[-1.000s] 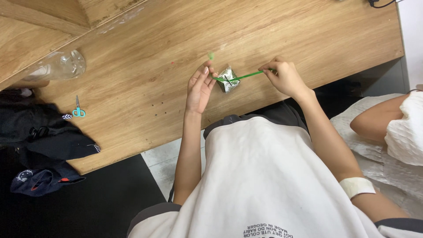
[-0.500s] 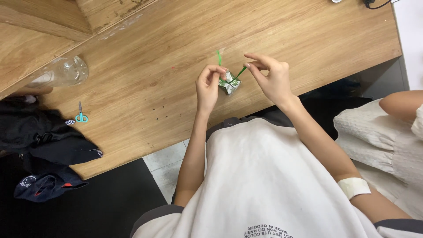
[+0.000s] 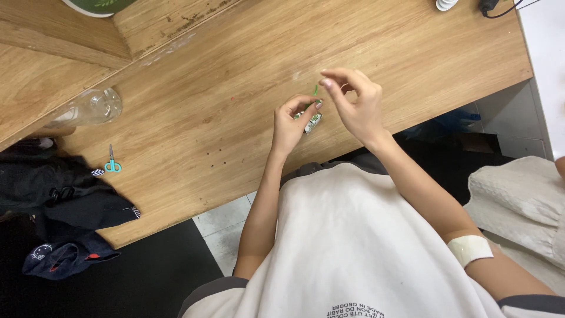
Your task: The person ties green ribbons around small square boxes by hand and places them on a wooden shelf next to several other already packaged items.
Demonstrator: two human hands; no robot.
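Both fingers (image 3: 301, 106) seemingly around packet (image 3: 312, 121)

wooden worktop (image 3: 194, 118) under even light, pale tiled floor (image 3: 226, 227) below, dark mat (image 3: 147, 277) beside it.

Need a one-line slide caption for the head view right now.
Left hand pinches a small white-and-green folded piece while the right hand works a thin green strip over a wooden table.

Small green-white item (image 3: 312, 117) mostly hand-hidden
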